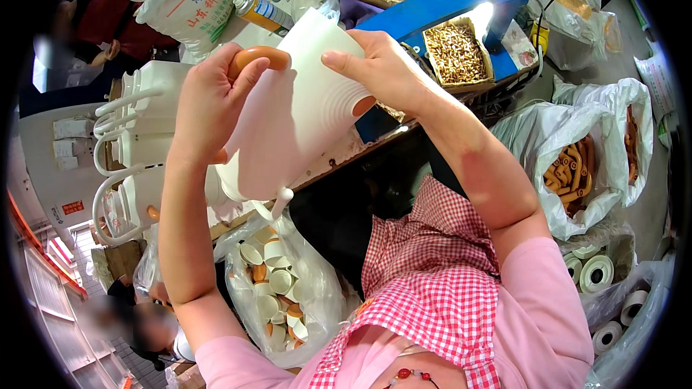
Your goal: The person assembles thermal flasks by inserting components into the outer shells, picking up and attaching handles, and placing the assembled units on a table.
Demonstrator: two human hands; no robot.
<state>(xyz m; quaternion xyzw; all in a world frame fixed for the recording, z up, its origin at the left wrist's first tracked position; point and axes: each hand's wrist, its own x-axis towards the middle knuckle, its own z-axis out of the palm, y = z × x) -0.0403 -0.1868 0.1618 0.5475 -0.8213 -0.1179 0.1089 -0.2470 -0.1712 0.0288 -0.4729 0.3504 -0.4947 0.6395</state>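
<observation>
A white plastic watering can [288, 122] hangs tilted above the edge of the workbench, held between both hands. My left hand [213, 97] is closed round its brown handle [261, 60], thumb lying along it. On the can's upper right end rests my right hand [382, 68], thumb on the near face and fingers behind, where they are hidden. A ribbed round section with a brown opening [364, 106] shows below the right hand. At the can's lower end a short white spout [277, 204] with a knob sticks out.
A blue machine arm [447, 3] with a lit lamp stands by a box of small brass screws [455, 52]. White watering cans [148, 94] are stacked at left. Bags hold cup-shaped parts [270, 281] and brown handles [569, 173]. People are at far left.
</observation>
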